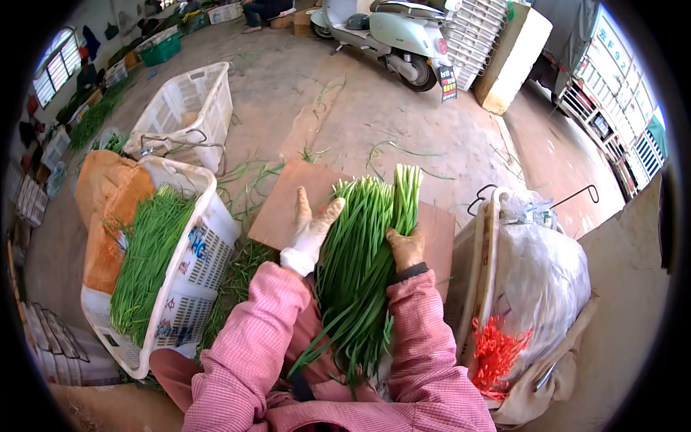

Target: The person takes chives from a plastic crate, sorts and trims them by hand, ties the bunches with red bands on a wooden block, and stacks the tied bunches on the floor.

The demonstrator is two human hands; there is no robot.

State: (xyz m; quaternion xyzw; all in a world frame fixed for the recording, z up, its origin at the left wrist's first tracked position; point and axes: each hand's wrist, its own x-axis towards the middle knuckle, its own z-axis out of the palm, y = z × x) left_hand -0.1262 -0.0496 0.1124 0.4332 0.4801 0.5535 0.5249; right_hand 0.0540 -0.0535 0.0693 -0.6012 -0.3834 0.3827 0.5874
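Note:
A thick bunch of garlic chives (358, 248), pale cut ends pointing away from me, lies over a brown board (284, 201) and hangs towards my lap. My left hand (309, 230), partly covered in white, is at the bunch's left side with thumb and finger spread apart; its other fingers are hard to see. On the right side, my right hand (407, 248) is wrapped around a smaller bundle of the chives (407, 194), whose ends stick up a little higher than the rest. Whether the left fingers touch the leaves I cannot tell.
A white crate of chives (155, 259) stands at my left, another white crate (183, 108) beyond it. At right, a crate (475, 266) holds clear plastic (543, 266) and red ties (497, 353). Farther off are a scooter (410, 39) and a truck (619, 79).

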